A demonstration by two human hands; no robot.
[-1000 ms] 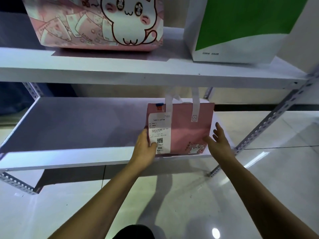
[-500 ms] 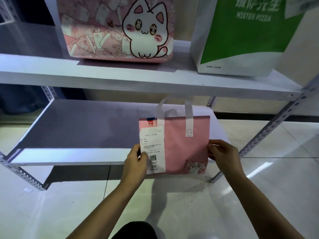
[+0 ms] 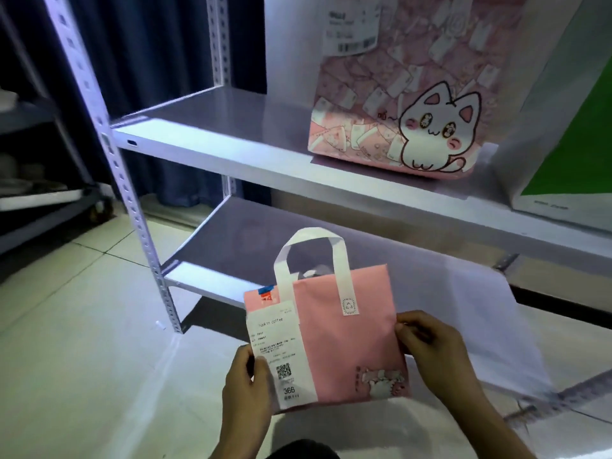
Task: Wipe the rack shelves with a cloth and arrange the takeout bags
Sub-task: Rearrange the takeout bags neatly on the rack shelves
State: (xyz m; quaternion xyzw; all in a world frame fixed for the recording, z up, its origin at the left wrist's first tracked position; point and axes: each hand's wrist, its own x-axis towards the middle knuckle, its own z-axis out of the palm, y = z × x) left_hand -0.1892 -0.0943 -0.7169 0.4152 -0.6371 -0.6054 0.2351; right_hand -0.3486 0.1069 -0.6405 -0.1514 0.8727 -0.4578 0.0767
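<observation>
Pink bag (image 3: 344, 339) pulled off lower shelf (image 3: 212, 246) | left hand (image 3: 246, 389) fingers pinch left edge | right hand (image 3: 430, 346) fingers pinch right edge

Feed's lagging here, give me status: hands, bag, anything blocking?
Left hand and right hand grip small pink takeout bag by its sides, upright, at lower shelf. Cat-print bag on shelf above. Nothing blocking.

Pale glossy floor tiles (image 3: 82, 342), dark blue curtain (image 3: 159, 77), grey trolley (image 3: 39, 200) at left.
</observation>
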